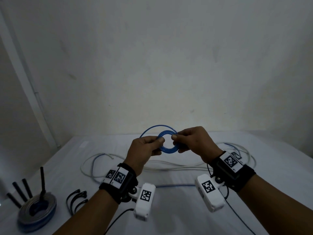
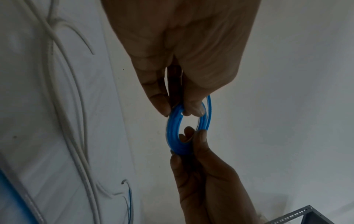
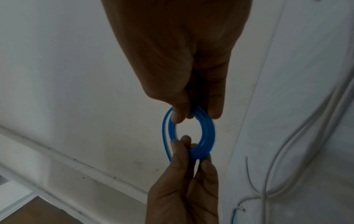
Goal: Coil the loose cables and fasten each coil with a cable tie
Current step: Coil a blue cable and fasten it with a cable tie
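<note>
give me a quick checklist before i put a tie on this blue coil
1. Left hand grips the blue coil: ok, thumb and fingers pinch its left side.
2. Right hand grips the coil: ok, it pinches the right side.
3. Turns lie tight together: not ok, one loose loop stands out wider than the rest.
4. Cable ties within reach: ok, black ties lie on the table near the left forearm.
5. A hand free to pick up a tie: not ok, both hold the coil.
6. Cable's free end tucked in: cannot tell.
</note>
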